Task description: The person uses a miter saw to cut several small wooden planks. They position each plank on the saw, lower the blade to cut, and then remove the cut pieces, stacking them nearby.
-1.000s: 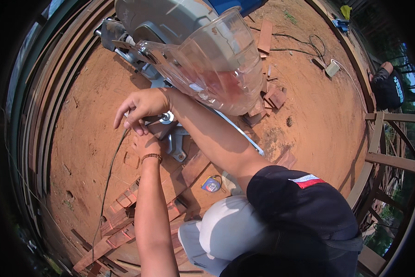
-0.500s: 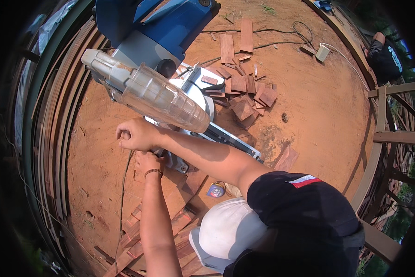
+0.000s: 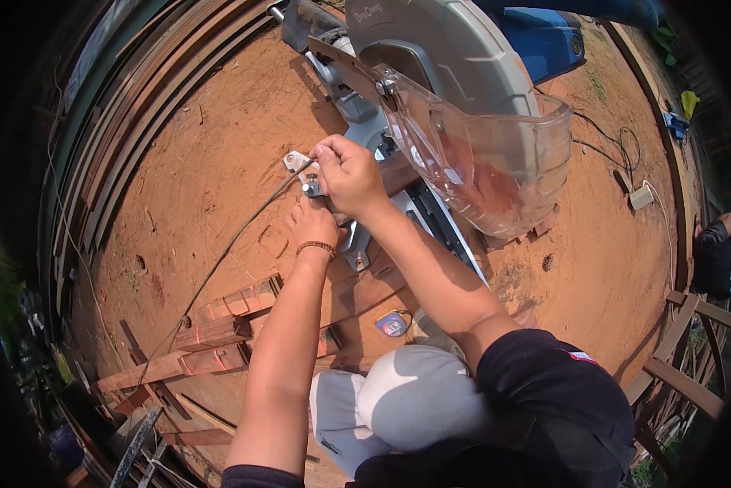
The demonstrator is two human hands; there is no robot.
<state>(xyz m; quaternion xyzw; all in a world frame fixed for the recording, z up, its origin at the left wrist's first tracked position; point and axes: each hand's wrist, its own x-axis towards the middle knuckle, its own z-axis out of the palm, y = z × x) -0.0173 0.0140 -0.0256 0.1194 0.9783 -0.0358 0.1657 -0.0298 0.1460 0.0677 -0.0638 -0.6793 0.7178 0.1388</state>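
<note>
My right hand (image 3: 349, 175) has its fingers curled in a pinch above a silver bracket with a small knob (image 3: 310, 189), at the base of a mitre saw with a grey blade housing (image 3: 439, 57), clear guard (image 3: 496, 171) and blue motor (image 3: 548, 45); what it grips is hidden. Just below, my left hand (image 3: 313, 224) is at the same bracket, fingers bent, their grip unclear behind the metal. A dark reddish board (image 3: 396, 172) lies on the saw. A blue tape measure (image 3: 392, 323) rests on the dirt between my forearms.
Cut boards (image 3: 211, 333) lie at lower left, long planks (image 3: 138, 57) along the left side. A black cord (image 3: 235, 240) crosses the dirt. A white power strip (image 3: 640, 198), a co-worker (image 3: 711, 260) and a wooden frame (image 3: 707, 390) are at the right.
The view has shifted, putting the saw further right. My right hand has turned from lying sideways to pointing upward, fingers curled at the bracket; my left hand stays just below it.
</note>
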